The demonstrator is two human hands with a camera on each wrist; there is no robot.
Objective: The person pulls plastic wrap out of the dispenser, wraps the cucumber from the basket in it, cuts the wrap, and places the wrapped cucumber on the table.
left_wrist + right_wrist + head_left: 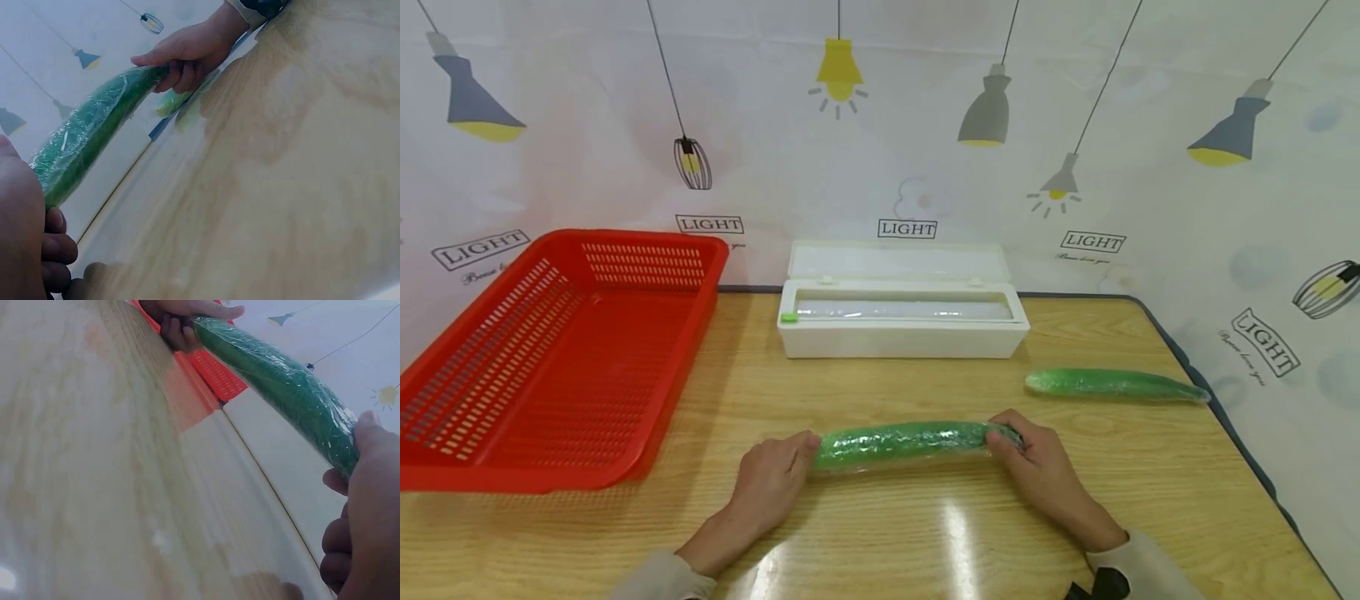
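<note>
A green cucumber (902, 442) covered in shiny clear film is held level above the table, one end in each hand. My left hand (775, 475) grips its paler left end, thumb on top. At the darker right end, my right hand (1037, 471) pinches the cucumber and its gathered film between thumb and fingers. Both wrist views show the wrapped cucumber (100, 128) raised off the tabletop, with curled fingers beneath its ends. A second film-covered cucumber (1112, 384) lies on the table at the right, beyond my right hand.
A white cling film dispenser (902, 340) stands at the back middle with its lid up, film roll visible inside and a green slider at its left. On the left sits a red plastic basket (688, 375). Behind the wooden table (880, 542) hangs a lamp-printed backdrop.
</note>
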